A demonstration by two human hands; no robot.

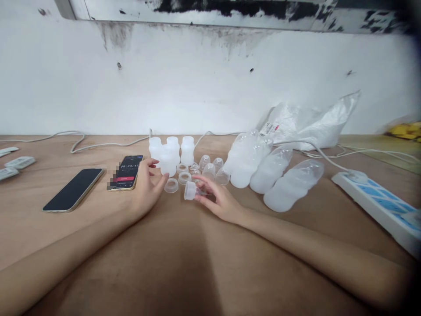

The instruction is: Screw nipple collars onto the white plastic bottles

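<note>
My right hand (219, 199) pinches a small clear plastic cap piece (190, 191) just above the wooden table (184, 263). Beside it, my left hand (147, 186) rests with its fingers curled loosely, thumb near a clear ring (171, 185) and fingertips close to a group of small white bottles (169, 154). More rings (184, 177) and clear domed caps (210, 167) lie just behind my hands.
Two phones lie at the left, one dark (74, 190), one showing a timer (127, 172). Plastic packs of white bottles (269, 171) lie at the right, with a white bag (312, 123) behind and a power strip (378, 204) at far right. Cables run along the wall.
</note>
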